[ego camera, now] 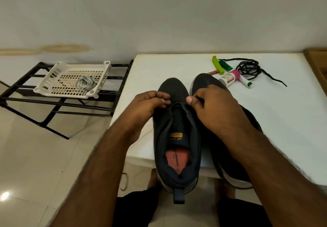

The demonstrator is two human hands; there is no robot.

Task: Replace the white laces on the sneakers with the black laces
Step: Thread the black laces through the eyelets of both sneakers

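1. From the head view, we have the dark navy mesh sneaker (177,138) lying between our hands on the white desk (283,120), its long axis running straight away from us: heel loop nearest, toe beyond our fingertips.
2. Our left hand (150,103) has its fingers curled at the sneaker's left eyelet row and seems to pinch a dark lace end; our right hand (212,106) curls likewise at the right row. What each holds we cannot tell for sure.
3. The second dark sneaker (207,80) sits just beyond and under our right hand.
4. The coiled black lace (248,68) lies well beyond our right hand, toward its outer side, so we judge that hand nearer to it.
5. The grey-white laces (85,84) rest in the white slotted plastic basket (53,78), well outside our left hand.
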